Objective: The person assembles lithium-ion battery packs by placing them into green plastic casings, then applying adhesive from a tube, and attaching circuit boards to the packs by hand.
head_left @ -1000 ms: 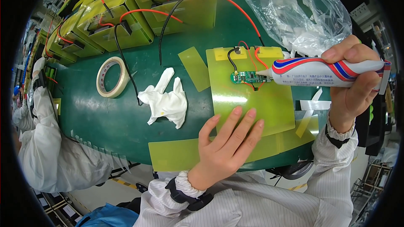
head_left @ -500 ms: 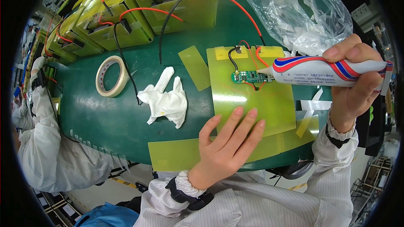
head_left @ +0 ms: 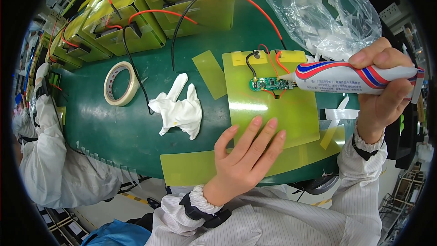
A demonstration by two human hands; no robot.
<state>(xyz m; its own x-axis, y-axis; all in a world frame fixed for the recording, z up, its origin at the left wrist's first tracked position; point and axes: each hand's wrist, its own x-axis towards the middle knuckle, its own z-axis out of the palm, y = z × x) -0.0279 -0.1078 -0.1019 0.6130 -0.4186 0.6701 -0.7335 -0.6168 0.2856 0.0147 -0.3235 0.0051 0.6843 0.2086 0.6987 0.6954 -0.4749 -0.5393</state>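
Observation:
My right hand (head_left: 384,82) is closed around a white glue tube (head_left: 337,75) with red and blue stripes. The tube lies sideways in my grip, its pale nozzle pointing left at the right end of a small green circuit board (head_left: 268,84). Whether the tip touches the board I cannot tell. Red and black wires join the board to a yellow-green panel (head_left: 273,114) beneath it. My left hand (head_left: 248,161) rests flat on the panel's near part, fingers spread, holding nothing.
Several yellow-green wrapped battery packs (head_left: 191,11) with red and black leads stand at the back left. A tape roll (head_left: 109,93) and a white crumpled glove (head_left: 177,114) lie on the green table. A clear plastic bag (head_left: 318,13) sits back right. A co-worker's white sleeve (head_left: 50,155) is at left.
Almost nothing differs. The panel and circuit board sit very slightly further left; both my hands keep nearly the same place. The co-worker's arm at the left has shifted a little.

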